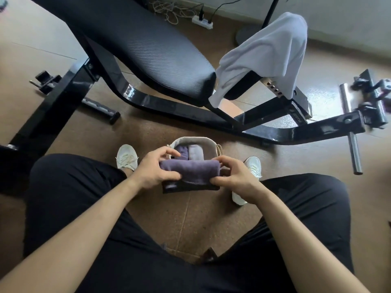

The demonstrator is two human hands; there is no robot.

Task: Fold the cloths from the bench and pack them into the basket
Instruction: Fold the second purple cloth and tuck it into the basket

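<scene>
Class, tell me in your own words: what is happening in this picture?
A seated person grips a folded purple cloth with the left hand and right hand, over the basket on the floor between their feet. Two folded cloths already sit inside. A white cloth hangs on the bench, not yet folded.

Basket (196, 140) sits between 2 shoes (126, 157) before the bench (137, 45); held cloth (190, 169) over it; draped cloth (264, 53) on bench, right.

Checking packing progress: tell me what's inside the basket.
Inside the basket: a folded purple cloth beside a folded pale cloth. The held purple cloth hides the near part.
</scene>
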